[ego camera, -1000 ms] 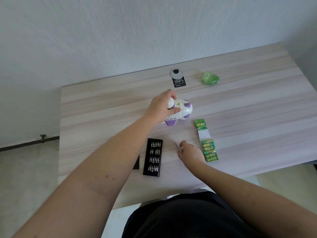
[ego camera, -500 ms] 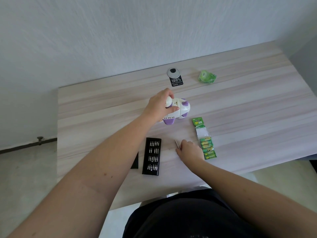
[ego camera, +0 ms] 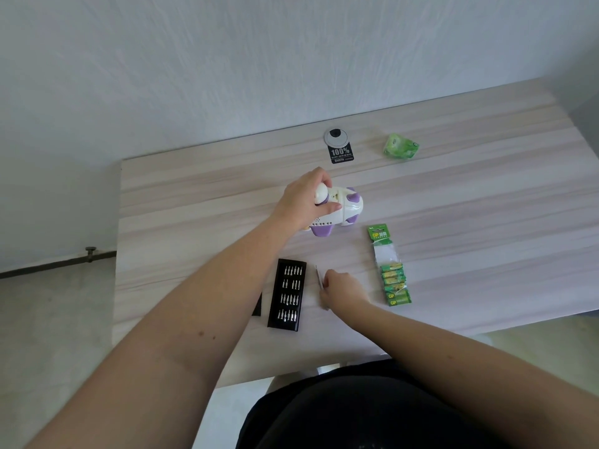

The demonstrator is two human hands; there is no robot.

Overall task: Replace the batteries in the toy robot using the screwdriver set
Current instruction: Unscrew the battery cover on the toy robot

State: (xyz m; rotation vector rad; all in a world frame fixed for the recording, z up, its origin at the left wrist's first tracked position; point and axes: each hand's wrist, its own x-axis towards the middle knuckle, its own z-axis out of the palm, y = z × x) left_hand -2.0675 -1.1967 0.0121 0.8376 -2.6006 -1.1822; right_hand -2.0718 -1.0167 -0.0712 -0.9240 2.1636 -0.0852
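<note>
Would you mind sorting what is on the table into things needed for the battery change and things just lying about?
Needed:
toy robot, gripped by the left hand
screwdriver, held by the right hand
bit tray
battery pack

Lying about:
crumpled green wrapper
black 100% tag

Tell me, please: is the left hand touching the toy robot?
Touching. The head view shows the left hand gripping the toy robot, thumb across its body.
</note>
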